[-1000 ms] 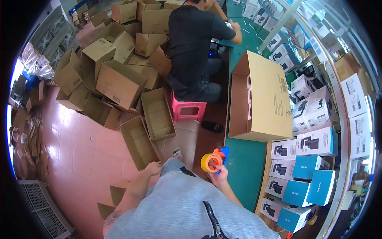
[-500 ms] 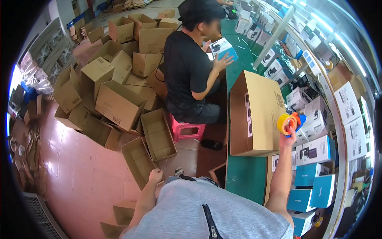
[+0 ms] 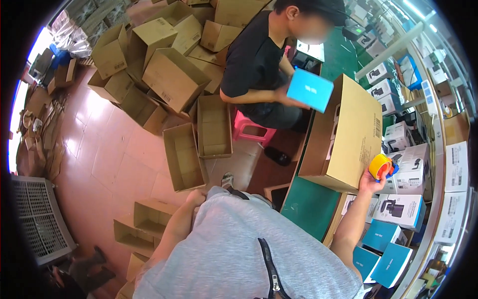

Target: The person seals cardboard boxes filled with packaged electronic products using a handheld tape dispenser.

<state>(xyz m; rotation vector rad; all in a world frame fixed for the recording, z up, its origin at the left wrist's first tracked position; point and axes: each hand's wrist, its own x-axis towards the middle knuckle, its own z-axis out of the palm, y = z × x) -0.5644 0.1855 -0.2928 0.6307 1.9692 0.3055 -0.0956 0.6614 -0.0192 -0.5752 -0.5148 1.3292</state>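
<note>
In my right hand (image 3: 373, 183) is a tape dispenser (image 3: 393, 168) with a yellow-orange roll of tape (image 3: 380, 165), held up against the right side of a large brown carton (image 3: 356, 130). That carton stands on the green bench with its open side toward the left, and white boxes show partly inside. My left hand (image 3: 196, 198) is down at my waist, fingers curled in and nothing seen in them. Beyond the carton, a seated person in black (image 3: 254, 60) holds a blue box (image 3: 310, 89) at the carton's open side.
Many brown cartons (image 3: 174, 79) are heaped on the floor to the left, and more stand (image 3: 149, 219) by my left arm. A pink stool (image 3: 251, 128) is under the person. White and blue product boxes (image 3: 398, 209) line the bench's right side beneath a shelf rail (image 3: 432, 124).
My view has swung, so the scene sits differently. The person has brought the blue box over to the carton's opening. My right hand still holds the tape dispenser; my left hand is closer to my waist.
</note>
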